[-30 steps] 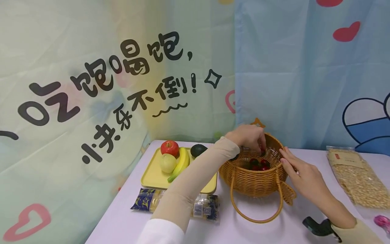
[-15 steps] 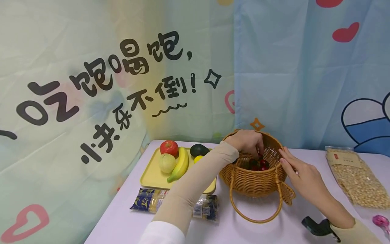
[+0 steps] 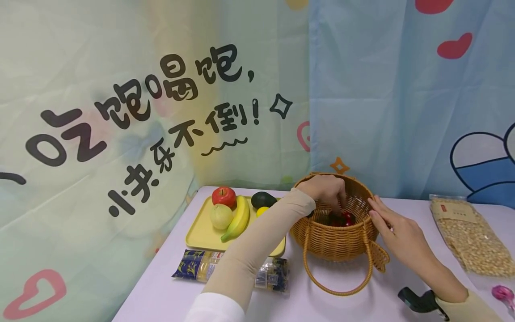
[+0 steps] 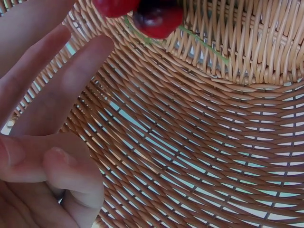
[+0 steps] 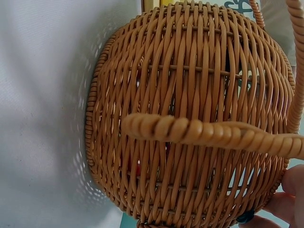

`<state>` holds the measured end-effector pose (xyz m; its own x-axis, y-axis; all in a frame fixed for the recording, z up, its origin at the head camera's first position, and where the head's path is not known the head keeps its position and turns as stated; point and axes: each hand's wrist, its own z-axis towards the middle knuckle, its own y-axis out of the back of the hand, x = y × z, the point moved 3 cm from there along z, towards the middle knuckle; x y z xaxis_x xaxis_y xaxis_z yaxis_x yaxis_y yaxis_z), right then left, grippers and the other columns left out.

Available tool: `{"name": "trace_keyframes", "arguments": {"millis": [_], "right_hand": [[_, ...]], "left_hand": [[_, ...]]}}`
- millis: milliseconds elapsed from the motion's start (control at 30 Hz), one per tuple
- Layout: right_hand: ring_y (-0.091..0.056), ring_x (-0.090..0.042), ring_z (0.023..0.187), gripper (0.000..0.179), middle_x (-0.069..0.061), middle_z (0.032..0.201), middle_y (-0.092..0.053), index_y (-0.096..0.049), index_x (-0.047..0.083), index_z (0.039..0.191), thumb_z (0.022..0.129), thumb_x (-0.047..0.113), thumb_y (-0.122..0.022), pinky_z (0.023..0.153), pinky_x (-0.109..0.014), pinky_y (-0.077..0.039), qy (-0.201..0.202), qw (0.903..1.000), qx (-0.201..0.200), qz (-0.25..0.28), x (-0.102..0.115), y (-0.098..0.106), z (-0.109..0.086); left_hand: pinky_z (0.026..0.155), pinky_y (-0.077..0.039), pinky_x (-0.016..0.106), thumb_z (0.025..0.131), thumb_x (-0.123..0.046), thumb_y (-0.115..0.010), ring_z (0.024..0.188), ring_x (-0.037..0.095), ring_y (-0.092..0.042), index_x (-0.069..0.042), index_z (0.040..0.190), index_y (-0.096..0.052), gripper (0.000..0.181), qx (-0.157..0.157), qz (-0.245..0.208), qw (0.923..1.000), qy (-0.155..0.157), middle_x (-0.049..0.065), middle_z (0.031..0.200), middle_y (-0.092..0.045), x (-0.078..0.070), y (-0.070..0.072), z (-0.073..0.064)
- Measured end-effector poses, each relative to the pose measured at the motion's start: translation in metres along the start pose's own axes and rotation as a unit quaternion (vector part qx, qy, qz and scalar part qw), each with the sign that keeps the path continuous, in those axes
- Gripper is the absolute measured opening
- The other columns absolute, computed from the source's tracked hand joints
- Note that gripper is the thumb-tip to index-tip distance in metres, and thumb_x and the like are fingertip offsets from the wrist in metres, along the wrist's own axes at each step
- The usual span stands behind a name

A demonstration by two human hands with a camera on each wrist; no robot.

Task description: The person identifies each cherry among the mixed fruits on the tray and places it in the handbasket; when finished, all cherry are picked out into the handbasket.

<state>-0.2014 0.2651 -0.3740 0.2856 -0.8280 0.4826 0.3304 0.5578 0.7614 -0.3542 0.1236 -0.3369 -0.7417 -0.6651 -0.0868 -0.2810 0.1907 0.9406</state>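
Note:
A round brown wicker basket (image 3: 334, 241) stands on the table, its handle hanging down in front. Inside lie several dark red cherries (image 3: 348, 219). My left hand (image 3: 326, 188) reaches over the rim into the basket, fingers pointing down at the cherries. In the left wrist view, two fingers of the left hand (image 4: 52, 99) are stretched out and others are bent. Red cherries (image 4: 159, 19) with green stems show apart from those fingertips. My right hand (image 3: 402, 228) rests its straight fingers against the basket's right rim. Only some fingertips (image 5: 285, 204) show in the right wrist view.
Left of the basket, a yellow tray (image 3: 197, 237) holds an apple (image 3: 223, 197), a pale round fruit (image 3: 221, 216), a banana (image 3: 237, 219) and a dark avocado (image 3: 263, 199). A blue-and-clear packet (image 3: 193, 264) lies before it. A bag of oats (image 3: 470, 232) lies far right.
My left hand has gone lower into the basket with a dark cherry, and its fingertips now appear clear of the cherries. My right hand has stayed at the rim.

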Motion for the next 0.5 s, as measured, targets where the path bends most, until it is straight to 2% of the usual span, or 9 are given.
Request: {"name": "trace_keyframes", "arguments": {"millis": [67,233,333,500], "right_hand": [[-0.067,-0.05,0.103,0.05,-0.029,0.154,-0.043,-0.047,0.004,0.153,0.11,0.03,-0.047,0.063,-0.034,-0.042,-0.001,1.0,0.002,-0.003,-0.0004,-0.0005,0.0001],[-0.063,-0.054,0.114,0.05,-0.029,0.155,-0.043,-0.047,0.005,0.153,0.111,0.03,-0.047,0.066,-0.038,-0.046,-0.005,1.0,0.007,-0.004,-0.0009,-0.0014,0.0002],[-0.062,-0.054,0.114,0.049,-0.029,0.155,-0.043,-0.047,0.005,0.153,0.111,0.03,-0.047,0.066,-0.037,-0.044,-0.005,1.0,0.006,-0.003,-0.0009,-0.0012,0.0005],[-0.059,-0.056,0.119,0.049,-0.029,0.154,-0.043,-0.047,0.004,0.153,0.111,0.03,-0.047,0.069,-0.045,-0.049,-0.005,1.0,0.004,-0.002,-0.0006,-0.0011,0.0007]], "left_hand": [[0.084,-0.056,0.022,0.086,-0.04,-0.083,0.098,-0.001,-0.068,-0.038,0.108,-0.08,0.022,-0.003,-0.004,1.0,0.003,-0.021,0.124,-0.071,-0.0005,0.0001,-0.0001],[0.082,-0.056,0.021,0.085,-0.041,-0.084,0.099,-0.001,-0.067,-0.04,0.108,-0.08,0.024,-0.01,-0.005,0.9999,0.007,-0.022,0.125,-0.07,-0.0013,0.0006,-0.0002],[0.081,-0.056,0.021,0.085,-0.041,-0.084,0.097,0.0,-0.068,-0.04,0.108,-0.08,0.024,-0.014,-0.003,0.9999,0.005,-0.021,0.125,-0.07,-0.0016,0.001,0.0],[0.082,-0.055,0.021,0.085,-0.041,-0.084,0.099,0.0,-0.068,-0.04,0.109,-0.079,0.025,-0.018,0.001,0.9998,0.003,-0.021,0.127,-0.07,-0.0016,0.0013,0.0011]]}}
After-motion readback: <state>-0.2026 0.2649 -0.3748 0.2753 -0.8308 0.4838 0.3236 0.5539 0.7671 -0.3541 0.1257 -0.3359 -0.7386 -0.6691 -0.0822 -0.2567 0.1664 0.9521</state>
